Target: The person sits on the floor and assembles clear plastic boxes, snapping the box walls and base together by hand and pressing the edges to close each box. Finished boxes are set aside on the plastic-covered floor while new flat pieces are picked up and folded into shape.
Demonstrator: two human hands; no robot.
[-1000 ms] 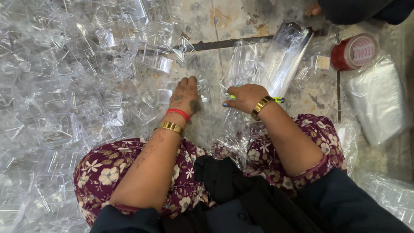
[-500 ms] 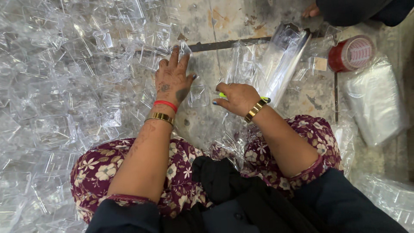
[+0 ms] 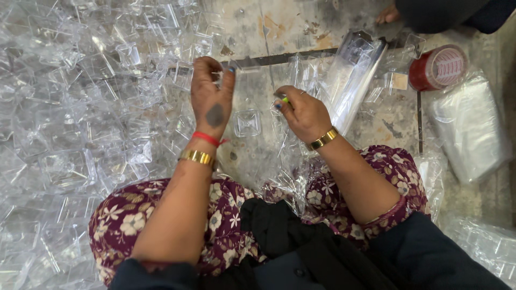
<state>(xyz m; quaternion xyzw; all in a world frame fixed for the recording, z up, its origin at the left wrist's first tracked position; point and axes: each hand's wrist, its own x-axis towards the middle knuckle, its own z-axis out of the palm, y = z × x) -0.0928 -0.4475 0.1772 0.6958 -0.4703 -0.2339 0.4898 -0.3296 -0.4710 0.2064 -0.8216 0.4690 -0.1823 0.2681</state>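
My left hand is raised over the floor, its fingertips pinched on a small clear plastic piece at the edge of a big heap of clear plastic cups. My right hand is closed around a small green-tipped object and rests on crinkled clear plastic film. One clear square cup lies on the floor between my two hands. A stack of nested clear cups in a plastic sleeve lies just beyond my right hand.
A red roll of tape stands at the right, beside a flat pack of clear bags. A dark metal strip runs across the concrete floor. Another person's foot shows at the top. More plastic lies lower right.
My left hand reached out flat into the cup heap, then drew back and lifted with its fingertips pinched together. My right hand stayed closed and shifted slightly away from me.
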